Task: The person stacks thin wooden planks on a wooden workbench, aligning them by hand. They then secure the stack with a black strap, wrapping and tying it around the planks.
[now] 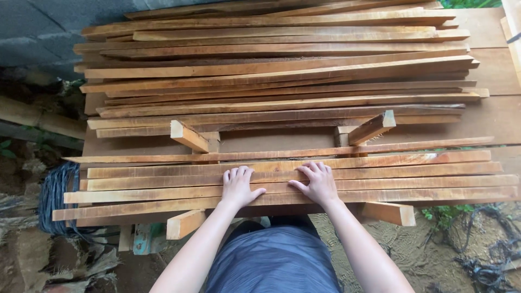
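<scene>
Outdoors, a wooden worktop (488,116) beside a grey block wall (38,27) carries a big heap of slats (282,70); nearer, a row of thin slats (380,176) rests across angled blocks (187,135). Left hand (237,185) and right hand (319,182) lie flat, fingers spread, gripping nothing; uneven pressure could likely tip the loose slats off their supports, or splinters could catch a palm.

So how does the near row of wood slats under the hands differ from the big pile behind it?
The near row is one flat layer with both hands, left and right, pressed on it; the far pile is untouched. The row lies neat and parallel; the pile is stacked deep and loosely crossed. Both hold long, thin, rough-sawn orange-brown slats.
</scene>
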